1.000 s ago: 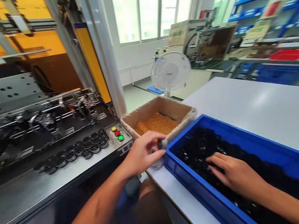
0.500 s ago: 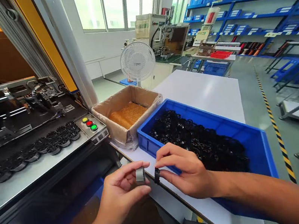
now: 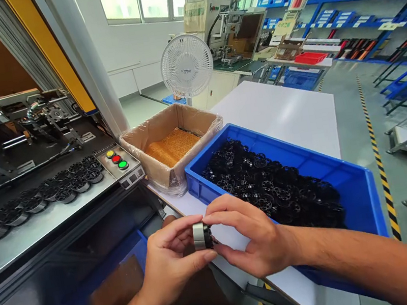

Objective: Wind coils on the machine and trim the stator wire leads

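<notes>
My left hand (image 3: 172, 260) pinches a grey metal stator core (image 3: 199, 236) between thumb and fingers, above the table's near edge. Against the right face of that core sits a black plastic end piece (image 3: 208, 236), gripped by the fingertips of my right hand (image 3: 245, 236). The two parts touch, but whether they are fully seated together is hard to see behind the fingers. Just beyond my right hand, a blue bin (image 3: 373, 198) is heaped with loose black plastic end pieces (image 3: 270, 183).
Left of the hands, several black-and-metal assemblies (image 3: 65, 195) line a machine's steel bench (image 3: 56, 222), by a button panel (image 3: 123, 168). A plastic-lined carton (image 3: 176, 175) stands beside the bin on the white table (image 3: 277, 110). Behind it is a white fan (image 3: 187, 66).
The end piece and the stator core, apart before, have come together as my right hand moved left and my left hand slightly right. The view has tilted slightly down.
</notes>
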